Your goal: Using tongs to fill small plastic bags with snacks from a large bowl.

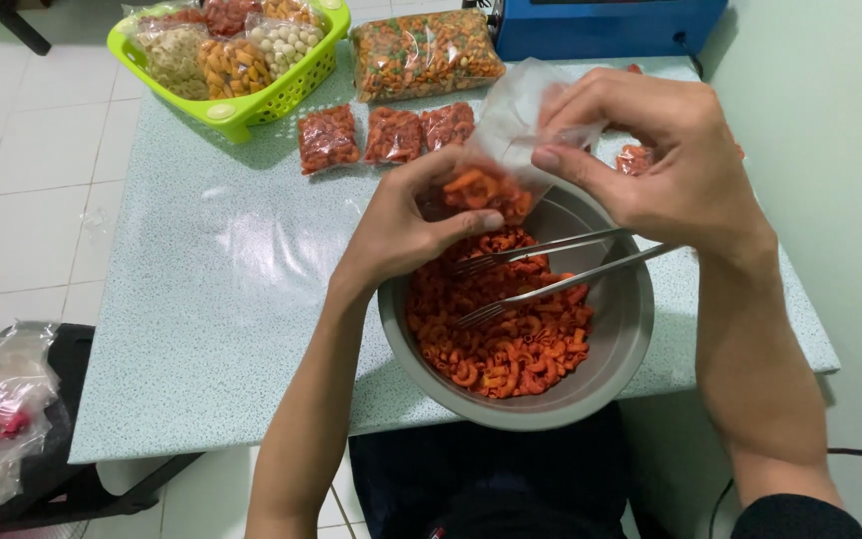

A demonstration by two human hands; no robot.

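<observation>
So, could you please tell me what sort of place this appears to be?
Probably a small home snack-packing spot: the left hand and right hand hold a clear bag over a metal bowl of orange snacks, with sealed packets and a blue machine on the table.

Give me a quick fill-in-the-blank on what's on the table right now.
1. Both hands hold a clear plastic bag above the metal ____.
2. The tongs rest across the bowl of ____ curled snacks.
3. The snack packs at the table's far corner sit in a ____ basket.

Missing words: bowl; orange; green

Tongs [551, 268] in bowl [623, 339] on table [221, 299]
</observation>
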